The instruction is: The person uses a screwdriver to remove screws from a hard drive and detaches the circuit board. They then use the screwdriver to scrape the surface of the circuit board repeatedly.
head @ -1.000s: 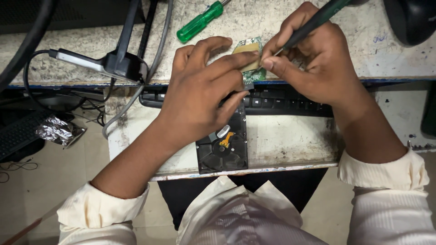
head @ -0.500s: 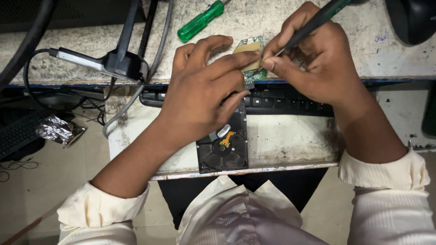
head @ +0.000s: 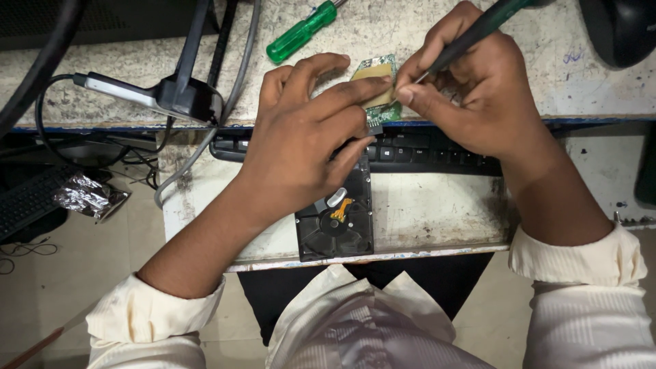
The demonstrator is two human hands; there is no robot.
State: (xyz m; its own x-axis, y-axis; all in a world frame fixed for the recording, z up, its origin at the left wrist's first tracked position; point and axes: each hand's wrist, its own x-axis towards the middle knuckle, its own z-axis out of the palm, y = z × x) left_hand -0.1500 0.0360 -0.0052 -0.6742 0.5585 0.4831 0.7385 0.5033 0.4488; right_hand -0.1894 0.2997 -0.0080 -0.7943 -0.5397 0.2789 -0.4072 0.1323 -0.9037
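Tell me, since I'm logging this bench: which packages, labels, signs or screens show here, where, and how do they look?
Crumpled silver foil wrapper: far left, on the lower ledge beside a black keyboard; shiny, creased.
Tan rectangular label: on the small green circuit board under the left hand; plain, partly covered.
No screens or signs show.

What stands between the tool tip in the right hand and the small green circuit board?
Nothing visible does. The right hand holds the dark tool with its tip at the edge of the green circuit board; the left hand steadies the board from the other side.
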